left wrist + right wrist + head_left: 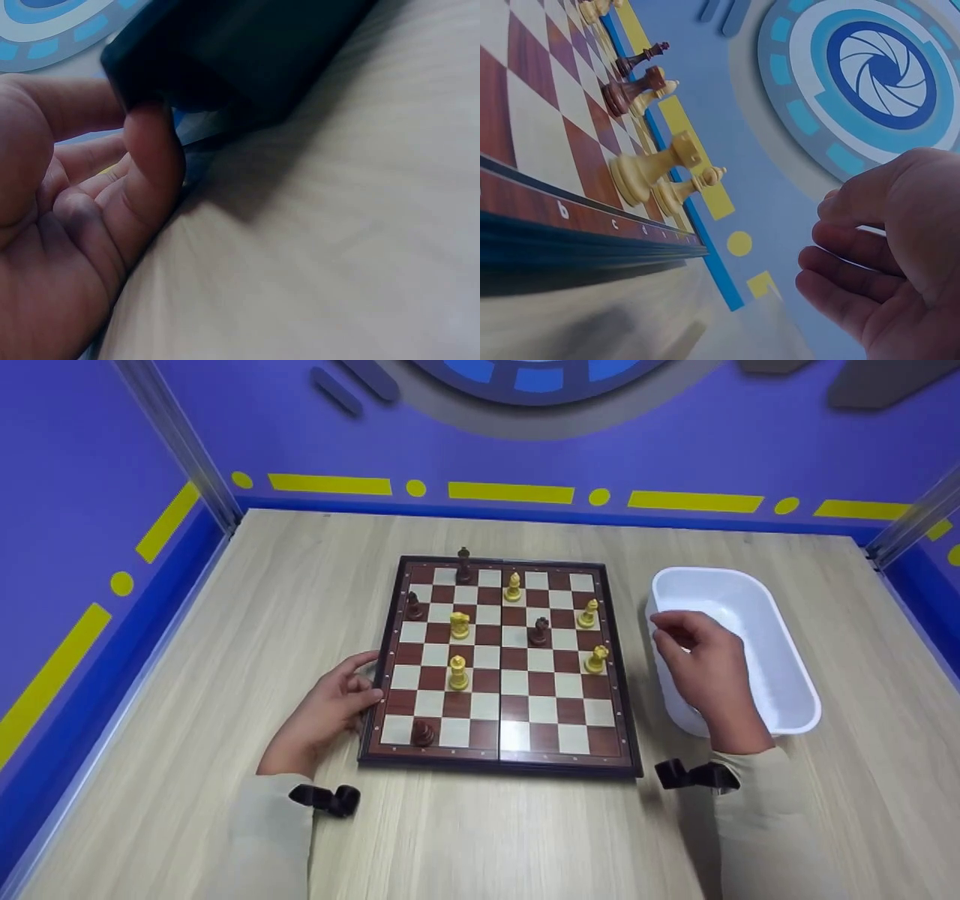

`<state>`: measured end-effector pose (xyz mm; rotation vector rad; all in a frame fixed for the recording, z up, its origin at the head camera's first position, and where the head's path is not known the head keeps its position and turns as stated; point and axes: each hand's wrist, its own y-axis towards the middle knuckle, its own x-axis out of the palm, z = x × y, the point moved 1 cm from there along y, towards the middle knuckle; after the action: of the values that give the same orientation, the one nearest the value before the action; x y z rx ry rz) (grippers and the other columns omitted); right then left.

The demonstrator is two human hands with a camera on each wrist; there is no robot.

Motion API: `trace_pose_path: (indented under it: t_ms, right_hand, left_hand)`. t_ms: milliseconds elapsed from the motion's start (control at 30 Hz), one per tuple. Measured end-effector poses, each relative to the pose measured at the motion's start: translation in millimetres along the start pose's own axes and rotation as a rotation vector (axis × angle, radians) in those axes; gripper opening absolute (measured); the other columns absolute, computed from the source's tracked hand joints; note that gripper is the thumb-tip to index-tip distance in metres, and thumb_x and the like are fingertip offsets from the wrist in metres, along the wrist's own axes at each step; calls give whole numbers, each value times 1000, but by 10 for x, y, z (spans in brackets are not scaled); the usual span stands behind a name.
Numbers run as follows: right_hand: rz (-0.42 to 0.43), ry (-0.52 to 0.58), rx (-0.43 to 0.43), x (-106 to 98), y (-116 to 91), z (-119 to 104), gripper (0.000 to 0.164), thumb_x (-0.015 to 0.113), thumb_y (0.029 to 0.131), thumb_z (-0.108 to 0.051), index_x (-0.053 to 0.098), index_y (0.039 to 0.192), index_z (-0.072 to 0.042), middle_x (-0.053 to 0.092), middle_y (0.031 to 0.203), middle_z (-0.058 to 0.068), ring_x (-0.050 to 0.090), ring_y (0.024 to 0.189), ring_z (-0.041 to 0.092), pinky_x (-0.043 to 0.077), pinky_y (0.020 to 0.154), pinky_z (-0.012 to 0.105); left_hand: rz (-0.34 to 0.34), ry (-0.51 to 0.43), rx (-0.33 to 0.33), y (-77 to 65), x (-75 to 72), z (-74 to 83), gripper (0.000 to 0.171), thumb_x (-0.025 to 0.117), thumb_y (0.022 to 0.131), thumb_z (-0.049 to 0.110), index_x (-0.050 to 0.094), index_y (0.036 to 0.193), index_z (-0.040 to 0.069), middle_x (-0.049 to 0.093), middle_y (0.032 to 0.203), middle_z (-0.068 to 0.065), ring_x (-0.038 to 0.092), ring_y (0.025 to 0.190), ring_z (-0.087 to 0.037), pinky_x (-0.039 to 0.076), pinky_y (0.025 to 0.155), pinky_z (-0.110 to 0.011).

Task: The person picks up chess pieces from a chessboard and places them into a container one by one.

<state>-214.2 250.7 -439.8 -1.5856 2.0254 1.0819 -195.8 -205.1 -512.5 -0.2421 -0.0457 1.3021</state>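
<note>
A chessboard point(544, 746) lies on the table with several dark and yellow pieces standing on it. My left hand point(326, 705) holds the board's left edge between thumb and fingers; the dark side of the board point(225, 52) shows in the left wrist view. To the right of the board, my right hand point(709, 664) hovers over the near left part of a white tub point(806, 705), loosely curled and holding nothing. A yellow rook point(656, 169) stands near the board's right edge, beside a yellow bishop point(682, 193). A dark king point(463, 566) is at the far edge.
The light wooden table point(480, 840) carries the board and tub. A yellow knight point(460, 625) and a dark piece point(422, 733) stand on the board's left half. Blue panels point(525, 465) with yellow marks rise behind the table and along both sides.
</note>
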Motion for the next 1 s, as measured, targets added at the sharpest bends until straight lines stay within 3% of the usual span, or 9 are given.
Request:
trace_pose_path:
  t_ms: [167, 333, 533, 800, 1000]
  right_hand:
    - [-9, 2, -17, 44, -7, -31, 18, 62, 92, -8, 70, 108, -5, 70, 106, 11, 63, 93, 18, 41, 77, 7]
    - [-23, 6, -39, 87, -13, -53, 18, 62, 92, -7, 70, 108, -4, 70, 106, 12, 65, 93, 21, 41, 75, 6]
    - [-39, -1, -68, 132, -27, -69, 20, 62, 91, -6, 70, 109, -3, 70, 103, 13, 65, 90, 22, 41, 74, 5]
    - [-77, 11, -65, 211, -37, -103, 21, 62, 90, -4, 69, 110, -2, 69, 105, 15, 66, 93, 27, 55, 83, 42]
    - [-130, 24, -44, 256, -41, -129, 21, 61, 91, -4, 68, 111, -3, 68, 108, 15, 66, 97, 29, 56, 87, 47]
  left_hand:
    - [2, 10, 4, 1, -3, -5, 62, 58, 95, 5, 31, 150, 10, 54, 82, 1, 49, 55, -7, 47, 45, -23]
    - [6, 6, 6, -1, -2, -6, 62, 57, 95, 4, 30, 150, 10, 54, 82, 1, 50, 56, -7, 46, 45, -22]
    - [13, -78, -38, -12, 24, 3, 62, 56, 95, 2, 31, 150, 16, 53, 81, 2, 50, 59, -7, 46, 46, -21]
    - [11, -74, -39, -19, 28, 15, 62, 56, 95, 3, 32, 150, 17, 53, 82, 3, 51, 57, -7, 46, 45, -22]
    - [5, -79, -39, -19, 22, 16, 62, 57, 95, 3, 32, 150, 16, 54, 81, 2, 52, 59, -8, 47, 46, -22]
